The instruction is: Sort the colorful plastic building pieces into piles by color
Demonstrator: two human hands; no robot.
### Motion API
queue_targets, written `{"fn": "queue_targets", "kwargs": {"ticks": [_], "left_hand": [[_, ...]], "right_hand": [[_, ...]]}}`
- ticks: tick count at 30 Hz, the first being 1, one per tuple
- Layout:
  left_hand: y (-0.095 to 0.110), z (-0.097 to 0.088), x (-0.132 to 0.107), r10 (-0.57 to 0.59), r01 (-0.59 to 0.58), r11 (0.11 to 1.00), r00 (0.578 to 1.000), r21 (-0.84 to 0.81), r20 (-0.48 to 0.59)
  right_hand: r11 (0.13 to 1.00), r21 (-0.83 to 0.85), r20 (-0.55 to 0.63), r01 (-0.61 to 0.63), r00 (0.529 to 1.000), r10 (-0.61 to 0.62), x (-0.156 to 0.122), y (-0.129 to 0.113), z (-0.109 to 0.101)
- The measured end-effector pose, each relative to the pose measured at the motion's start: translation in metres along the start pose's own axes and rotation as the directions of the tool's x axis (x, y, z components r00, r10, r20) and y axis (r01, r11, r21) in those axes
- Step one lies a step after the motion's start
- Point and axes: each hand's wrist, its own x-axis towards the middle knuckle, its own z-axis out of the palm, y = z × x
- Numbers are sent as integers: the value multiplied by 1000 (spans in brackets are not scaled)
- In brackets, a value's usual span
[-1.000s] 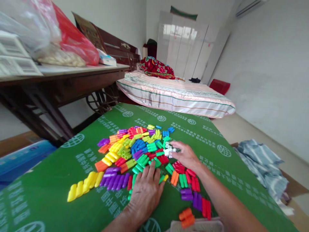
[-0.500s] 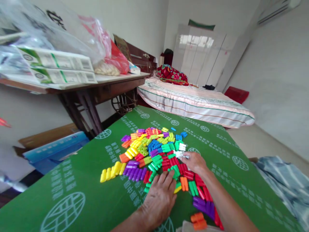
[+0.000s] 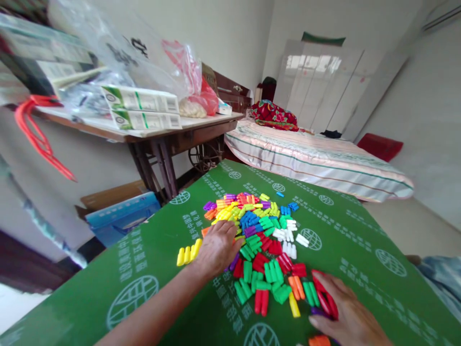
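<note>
Small tube-shaped plastic pieces like marker caps, many joined side by side, lie in a loose pile on a green printed tabletop (image 3: pixel 158 259). My left hand (image 3: pixel 218 247) lies palm down with its fingers flat over the pile's left side, hiding pieces there. Next to it are yellow caps (image 3: pixel 188 254) and green caps (image 3: pixel 251 248). At the near right, my right hand (image 3: pixel 347 310) curls round some red caps (image 3: pixel 327 297), its thumb against a purple piece (image 3: pixel 319 312). White caps (image 3: pixel 289 249) sit at the pile's right edge, with orange caps (image 3: pixel 297 287) closer to me.
A sewing-machine table (image 3: pixel 187 129) with boxes (image 3: pixel 144 108) and plastic bags stands on the left, a red cord (image 3: pixel 39 132) hanging off it. Below is a blue carton (image 3: pixel 122 218). Behind the green tabletop is a bed (image 3: pixel 317 154). Bluish cloth (image 3: pixel 437 278) lies at right.
My right hand has left the white caps and come back toward me to the red ones. My left hand has moved left and away, uncovering green caps. The view has turned left.
</note>
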Motion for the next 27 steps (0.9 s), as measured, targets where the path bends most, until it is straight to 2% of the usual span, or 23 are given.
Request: {"fn": "queue_targets", "kwargs": {"ticks": [3, 7, 11, 15, 17, 19, 21, 22, 25, 27], "left_hand": [[11, 8, 35, 14, -14, 1000, 988, -4, 157], [29, 23, 65, -75, 54, 996, 942, 73, 328], [30, 24, 54, -18, -5, 998, 944, 70, 329], [22, 11, 30, 70, -69, 997, 943, -14, 326], [19, 5, 21, 88, -77, 996, 938, -46, 335], [17, 5, 15, 102, -82, 994, 937, -71, 335], [13, 15, 9, 118, -94, 991, 946, -92, 301], [9, 23, 6, 131, -109, 989, 956, -97, 263], [-2, 58, -3, 231, -228, 971, 972, -65, 42], [-9, 77, -10, 324, -327, 945, 934, 3, -149]], "right_hand": [[995, -91, 74, -28, 997, 35, -9, 8, 16], [996, -77, 13, 52, 999, -51, 7, 1, 33], [991, -2, -90, 137, 986, -137, 26, -13, 36], [983, 25, -104, 182, 978, -179, 55, -33, 9], [986, 5, -97, 164, 982, -163, 86, -40, -11], [987, -36, -123, 158, 979, -162, 133, -42, -28], [990, -79, -196, 113, 972, -126, 192, -39, -39], [991, -100, -191, 86, 976, -104, 223, -36, -43], [991, -124, -170, 40, 984, -61, 310, -28, -44], [991, -135, -142, 6, 989, -25, 352, -25, -40]]}}
